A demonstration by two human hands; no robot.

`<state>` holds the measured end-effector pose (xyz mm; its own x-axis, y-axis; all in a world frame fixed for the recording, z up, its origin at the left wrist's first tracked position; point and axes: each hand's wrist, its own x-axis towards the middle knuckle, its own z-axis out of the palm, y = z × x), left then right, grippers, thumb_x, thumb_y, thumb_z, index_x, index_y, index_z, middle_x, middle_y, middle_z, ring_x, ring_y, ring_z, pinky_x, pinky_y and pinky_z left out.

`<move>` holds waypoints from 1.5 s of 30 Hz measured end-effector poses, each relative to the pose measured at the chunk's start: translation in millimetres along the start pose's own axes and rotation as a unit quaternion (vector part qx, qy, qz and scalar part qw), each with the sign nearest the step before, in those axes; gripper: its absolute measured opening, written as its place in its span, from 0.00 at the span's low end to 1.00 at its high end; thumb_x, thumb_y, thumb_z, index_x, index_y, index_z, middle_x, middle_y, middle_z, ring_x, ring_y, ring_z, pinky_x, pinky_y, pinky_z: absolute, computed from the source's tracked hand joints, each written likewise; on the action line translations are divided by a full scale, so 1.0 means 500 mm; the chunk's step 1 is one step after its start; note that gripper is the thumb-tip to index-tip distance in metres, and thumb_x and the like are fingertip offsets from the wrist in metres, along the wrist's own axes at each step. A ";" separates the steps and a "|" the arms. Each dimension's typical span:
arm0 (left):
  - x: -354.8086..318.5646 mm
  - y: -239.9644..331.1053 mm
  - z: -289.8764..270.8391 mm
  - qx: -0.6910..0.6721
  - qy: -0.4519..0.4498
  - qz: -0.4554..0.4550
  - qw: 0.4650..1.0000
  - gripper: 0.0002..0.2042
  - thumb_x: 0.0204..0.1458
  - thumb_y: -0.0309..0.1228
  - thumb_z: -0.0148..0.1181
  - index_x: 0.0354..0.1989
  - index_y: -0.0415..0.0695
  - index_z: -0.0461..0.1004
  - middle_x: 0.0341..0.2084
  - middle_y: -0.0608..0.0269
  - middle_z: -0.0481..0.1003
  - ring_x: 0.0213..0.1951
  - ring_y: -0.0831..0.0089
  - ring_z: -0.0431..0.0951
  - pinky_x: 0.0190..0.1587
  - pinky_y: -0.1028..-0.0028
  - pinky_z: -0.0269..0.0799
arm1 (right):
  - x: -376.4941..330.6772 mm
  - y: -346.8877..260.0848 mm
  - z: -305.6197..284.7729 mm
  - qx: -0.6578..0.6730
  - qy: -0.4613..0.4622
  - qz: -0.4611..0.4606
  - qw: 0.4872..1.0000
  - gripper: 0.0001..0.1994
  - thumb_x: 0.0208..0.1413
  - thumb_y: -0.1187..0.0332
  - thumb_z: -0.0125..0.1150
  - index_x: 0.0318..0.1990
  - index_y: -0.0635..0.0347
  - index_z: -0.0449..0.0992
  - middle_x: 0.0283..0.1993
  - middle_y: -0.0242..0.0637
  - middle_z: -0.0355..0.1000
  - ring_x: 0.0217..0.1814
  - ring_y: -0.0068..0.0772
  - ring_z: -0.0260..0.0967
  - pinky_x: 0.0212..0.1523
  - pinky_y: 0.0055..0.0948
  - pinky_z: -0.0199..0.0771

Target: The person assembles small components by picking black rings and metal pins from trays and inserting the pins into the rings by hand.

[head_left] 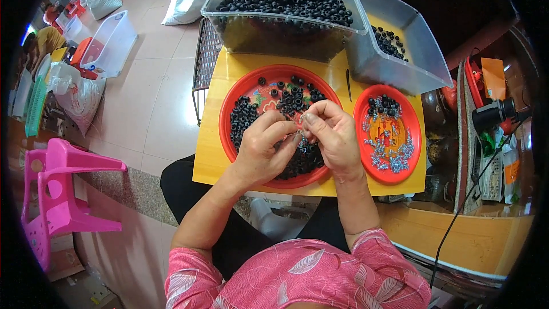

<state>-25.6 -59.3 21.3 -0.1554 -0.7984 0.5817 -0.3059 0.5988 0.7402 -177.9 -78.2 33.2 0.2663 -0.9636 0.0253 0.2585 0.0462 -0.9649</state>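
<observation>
My left hand (266, 146) and my right hand (333, 136) meet over a round red tray (225, 131). Both have thumb and fingers pinched together at the tips. Whatever sits between them is mostly covered by the fingers and too small to name. Small black ring-like parts (243, 115) lie in the tray, heaped at its left and near sides and scattered farther back. Just to the right stands an oval red tray (421, 137), holding small silvery metal pieces (400, 159) and a cluster of black parts (384, 106) at its far end.
Beyond the round tray, a clear bin (280, 40) is heaped with black parts. Another clear bin (426, 68) at the right holds fewer. A thin dark tool (348, 84) lies on the yellow board (209, 160). A pink stool (74, 166) stands at left; a black cable (457, 212) hangs right.
</observation>
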 end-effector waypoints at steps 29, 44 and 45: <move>-0.014 -0.017 -0.027 -0.528 0.005 -0.294 0.797 0.07 0.49 0.22 0.54 0.37 0.37 0.71 0.26 0.63 0.73 0.25 0.78 0.73 0.26 0.82 0.68 | -0.023 -0.021 0.028 -0.064 -0.059 -0.013 0.996 0.03 0.51 0.76 0.54 0.31 0.66 0.68 0.28 0.31 0.68 0.31 0.18 0.66 0.33 0.18 0.68; 0.004 -0.073 -0.101 -0.613 0.060 -0.296 0.730 0.10 0.50 0.24 0.51 0.41 0.38 0.68 0.25 0.60 0.71 0.25 0.73 0.71 0.28 0.78 0.67 | 0.068 -0.069 0.035 -0.366 -0.017 -0.112 0.924 0.06 0.49 0.71 0.55 0.30 0.65 0.72 0.25 0.34 0.69 0.28 0.25 0.65 0.31 0.23 0.66; 0.005 -0.080 -0.112 -0.630 0.097 -0.300 0.710 0.09 0.50 0.23 0.49 0.41 0.38 0.68 0.26 0.58 0.70 0.26 0.72 0.71 0.29 0.77 0.67 | 0.095 -0.063 0.038 -0.434 -0.002 -0.185 0.882 0.06 0.47 0.70 0.55 0.28 0.64 0.73 0.26 0.41 0.71 0.30 0.37 0.70 0.33 0.31 0.68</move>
<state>39.1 -81.7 11.9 -0.1825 -0.9830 -0.0196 0.8391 -0.1661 0.5179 -156.0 -120.3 69.7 0.3161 -0.8693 0.3800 -0.4797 -0.4920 -0.7265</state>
